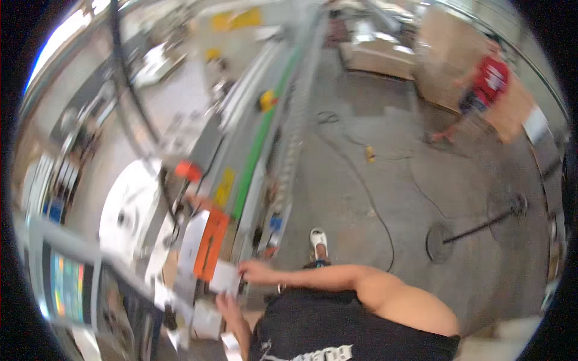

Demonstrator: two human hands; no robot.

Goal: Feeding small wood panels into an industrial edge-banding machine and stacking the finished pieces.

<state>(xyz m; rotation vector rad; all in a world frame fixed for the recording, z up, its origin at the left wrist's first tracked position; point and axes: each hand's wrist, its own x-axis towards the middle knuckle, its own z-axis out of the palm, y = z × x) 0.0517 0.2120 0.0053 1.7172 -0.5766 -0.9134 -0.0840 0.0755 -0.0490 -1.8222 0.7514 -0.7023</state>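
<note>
We are handling a small, squarish white piece [224,278] at the near end of an orange-and-white box [211,245], whose long axis is pointing away. Our right hand [257,272] is meeting the piece's right edge, our left hand [230,310] its near edge; blurred, we cannot tell either's grip. Grey floor [319,192] is spreading right of the green strip [256,162].

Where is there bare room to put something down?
There is bare floor between the white shoe and the long black cord, and another patch between that cord and the dark bar with round ends. It's crowded around the person's right fingers, with a white piece and an orange-and-white box close by.
</note>
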